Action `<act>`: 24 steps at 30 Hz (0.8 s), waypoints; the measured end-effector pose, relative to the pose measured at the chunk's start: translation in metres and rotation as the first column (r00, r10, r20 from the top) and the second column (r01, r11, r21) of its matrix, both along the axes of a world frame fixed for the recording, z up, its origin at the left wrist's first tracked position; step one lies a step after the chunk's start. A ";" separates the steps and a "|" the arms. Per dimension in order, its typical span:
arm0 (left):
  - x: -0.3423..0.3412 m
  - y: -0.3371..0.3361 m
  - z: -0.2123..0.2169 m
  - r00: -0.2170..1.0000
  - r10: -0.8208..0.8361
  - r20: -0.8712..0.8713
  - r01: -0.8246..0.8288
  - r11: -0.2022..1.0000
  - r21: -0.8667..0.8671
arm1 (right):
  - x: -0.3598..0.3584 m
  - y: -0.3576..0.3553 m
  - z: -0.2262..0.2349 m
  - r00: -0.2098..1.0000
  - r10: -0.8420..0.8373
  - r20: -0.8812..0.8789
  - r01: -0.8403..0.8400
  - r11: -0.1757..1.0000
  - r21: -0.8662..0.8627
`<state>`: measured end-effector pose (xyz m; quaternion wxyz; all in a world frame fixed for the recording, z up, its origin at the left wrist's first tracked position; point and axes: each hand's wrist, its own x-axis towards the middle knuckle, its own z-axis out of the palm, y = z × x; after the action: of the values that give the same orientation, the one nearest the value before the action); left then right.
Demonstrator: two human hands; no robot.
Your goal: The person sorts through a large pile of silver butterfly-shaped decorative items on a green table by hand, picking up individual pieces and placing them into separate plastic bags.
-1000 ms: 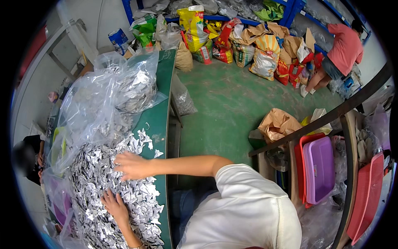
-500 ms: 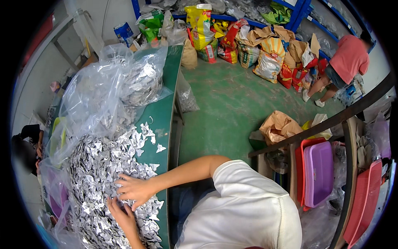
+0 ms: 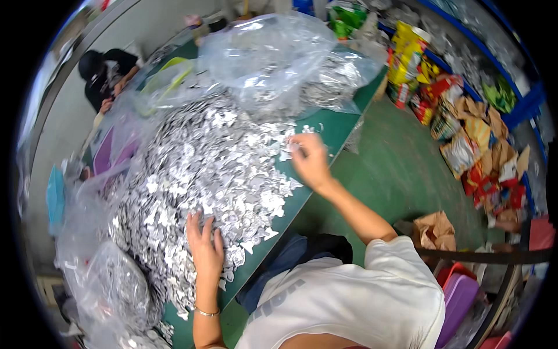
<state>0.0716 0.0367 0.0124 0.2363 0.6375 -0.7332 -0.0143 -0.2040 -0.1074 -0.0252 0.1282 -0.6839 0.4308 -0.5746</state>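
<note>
A broad heap of small, flat, silvery-grey pieces [image 3: 192,157] with irregular outlines covers much of the green table [image 3: 343,123]. My left hand [image 3: 206,244] lies on the near part of this heap, fingers spread and pointing away from me. At the heap's right edge, my right hand [image 3: 311,160] is bent over a few loose pieces [image 3: 286,152] on the tabletop. Motion smears its fingers, so whether they grip a piece is unclear. Beyond it, a clear plastic bag [image 3: 267,52] slumps over the far end of the heap, more silvery pieces showing inside.
Another clear bag [image 3: 119,285] sits at the near left. A purple basket [image 3: 116,148] and a person in dark clothes [image 3: 107,75] are across the table. Colourful sacks [image 3: 465,151] line the floor at right. Purple trays [image 3: 459,302] stand behind my right shoulder.
The view has swung toward the left. My right hand has left its place beside my left hand and reached out to the heap's far right edge. My left hand still rests on the heap.
</note>
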 end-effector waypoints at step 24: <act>-0.102 -0.011 0.037 0.766 -0.074 -0.639 0.140 0.989 0.053 | -0.029 0.024 0.037 0.590 0.155 0.793 -0.677 0.631 0.380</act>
<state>-0.0306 0.0252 0.0491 0.4374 0.5629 -0.6439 -0.2778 -0.2326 -0.0833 0.0120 0.6501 -0.4105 0.3317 -0.5467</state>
